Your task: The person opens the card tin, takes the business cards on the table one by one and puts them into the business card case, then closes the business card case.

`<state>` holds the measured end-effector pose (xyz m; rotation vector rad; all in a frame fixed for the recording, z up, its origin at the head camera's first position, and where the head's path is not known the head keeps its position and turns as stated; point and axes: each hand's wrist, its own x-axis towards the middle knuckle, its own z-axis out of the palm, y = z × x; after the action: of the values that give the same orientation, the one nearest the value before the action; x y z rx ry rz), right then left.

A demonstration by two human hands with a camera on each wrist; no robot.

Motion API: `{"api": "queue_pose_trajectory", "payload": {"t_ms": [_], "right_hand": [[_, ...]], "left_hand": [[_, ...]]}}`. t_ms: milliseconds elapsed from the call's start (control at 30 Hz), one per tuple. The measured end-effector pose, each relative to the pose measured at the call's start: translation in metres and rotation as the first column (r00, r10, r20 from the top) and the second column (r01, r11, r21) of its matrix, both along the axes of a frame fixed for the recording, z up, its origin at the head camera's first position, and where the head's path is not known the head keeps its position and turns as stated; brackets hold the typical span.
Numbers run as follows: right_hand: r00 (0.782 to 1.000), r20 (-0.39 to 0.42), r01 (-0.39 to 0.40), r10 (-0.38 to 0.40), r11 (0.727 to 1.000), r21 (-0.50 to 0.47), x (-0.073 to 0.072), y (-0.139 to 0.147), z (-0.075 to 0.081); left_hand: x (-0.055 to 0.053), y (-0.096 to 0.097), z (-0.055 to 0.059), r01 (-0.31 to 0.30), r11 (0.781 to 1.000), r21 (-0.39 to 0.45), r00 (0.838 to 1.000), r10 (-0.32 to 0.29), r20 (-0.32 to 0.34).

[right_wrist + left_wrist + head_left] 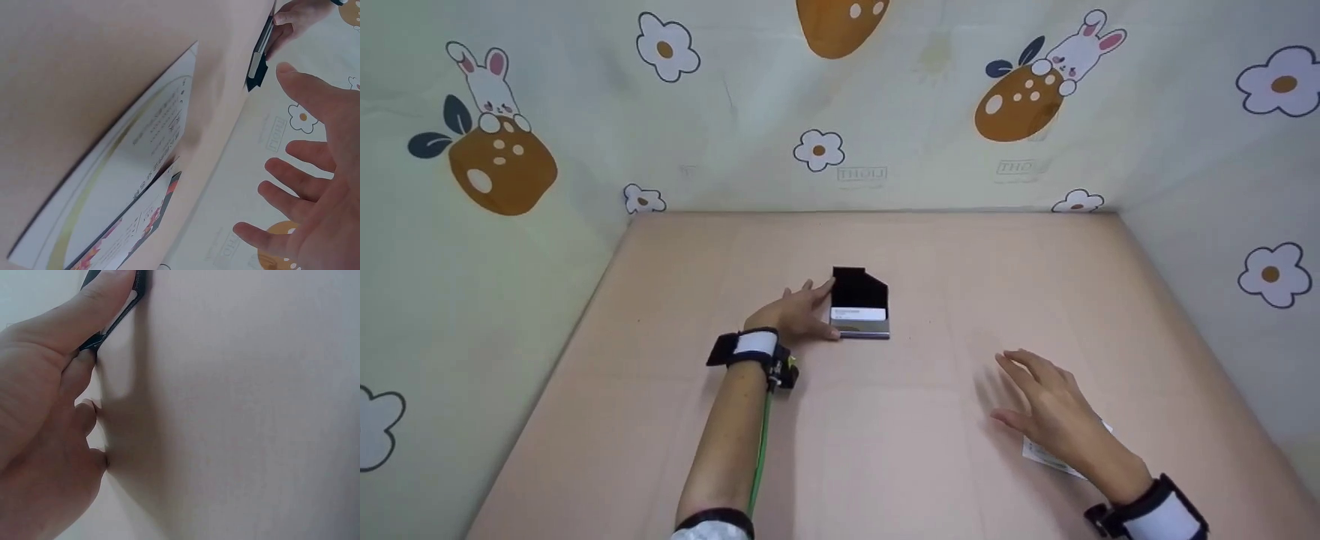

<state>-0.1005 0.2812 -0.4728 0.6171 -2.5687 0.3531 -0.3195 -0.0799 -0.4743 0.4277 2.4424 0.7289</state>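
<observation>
A card case (860,289) lies on the table with its black lid folded back, and a white card (858,313) shows inside it. My left hand (791,315) holds the case by its left edge, thumb at the near corner and index finger farther up. In the left wrist view the thumb lies across the dark case (140,284). My right hand (1057,412) hovers at the right, fingers spread and holding nothing. Partly hidden below it are loose cards; the right wrist view shows a white card with a gold curve (107,169) beside a flower-printed card (135,225).
The pinkish tabletop (915,450) runs back to a wall covering (915,105) printed with rabbits and flowers. Walls stand along the left and right sides too. A green cable (763,450) runs along the left forearm from the wrist camera.
</observation>
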Motion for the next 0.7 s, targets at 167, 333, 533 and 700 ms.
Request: {"api": "queue_pose_trajectory", "payload": {"t_ms": [167, 333, 533, 700], "right_hand": [[1.0, 0.018, 0.023, -0.023, 1.0, -0.011, 0.007, 0.004, 0.0], [0.999, 0.016, 0.032, -0.032, 0.999, -0.003, 0.013, 0.009, 0.001], [0.999, -0.017, 0.03, -0.03, 0.999, 0.017, 0.02, 0.018, -0.001], [0.998, -0.009, 0.056, -0.056, 0.998, 0.018, 0.027, 0.023, -0.003]], "left_hand": [[0.002, 0.0, 0.0, -0.002, 1.0, -0.002, 1.0, 0.002, -0.011], [0.001, 0.0, 0.0, 0.006, 1.0, -0.003, 1.0, -0.006, -0.015], [-0.002, 0.001, -0.001, 0.03, 0.999, -0.035, 0.999, -0.031, -0.03], [-0.002, 0.002, -0.002, 0.016, 0.999, -0.044, 1.0, -0.017, -0.022]]}}
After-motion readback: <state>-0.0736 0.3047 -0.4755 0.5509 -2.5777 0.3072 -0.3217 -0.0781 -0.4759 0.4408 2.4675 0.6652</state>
